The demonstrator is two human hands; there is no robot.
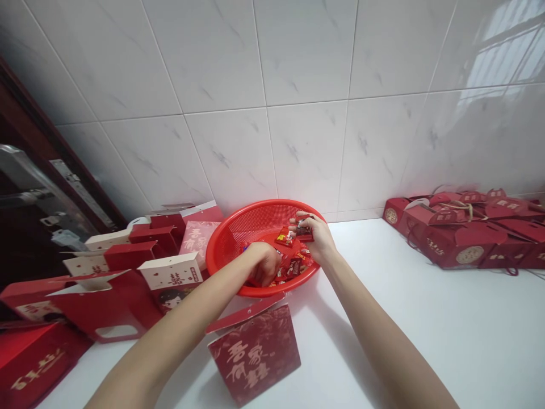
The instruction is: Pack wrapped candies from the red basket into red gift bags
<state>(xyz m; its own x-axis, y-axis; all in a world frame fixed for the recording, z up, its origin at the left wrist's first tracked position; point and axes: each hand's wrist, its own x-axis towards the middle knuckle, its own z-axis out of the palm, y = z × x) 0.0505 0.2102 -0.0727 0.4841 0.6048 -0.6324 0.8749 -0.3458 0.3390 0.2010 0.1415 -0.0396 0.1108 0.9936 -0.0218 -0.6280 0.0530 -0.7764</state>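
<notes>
A red perforated plastic basket (238, 224) stands against the tiled wall with wrapped candies (293, 267) in its bottom. My left hand (266, 264) is down inside the basket at the candies, its fingers curled and what they hold hidden. Over the basket's right side, my right hand (313, 232) has its fingers bent around small wrapped candies (304, 227). Close to its fingertips is a red and yellow packet (284, 237). A dark red box with pale lettering (258, 355) stands in front of the basket, its top flap raised.
Several red and cream boxes (131, 284) crowd the left side of the white table (426, 318). At the right by the wall lie several dark red boxes with handles (464, 238). A dark door with a metal handle (25, 196) is at the far left.
</notes>
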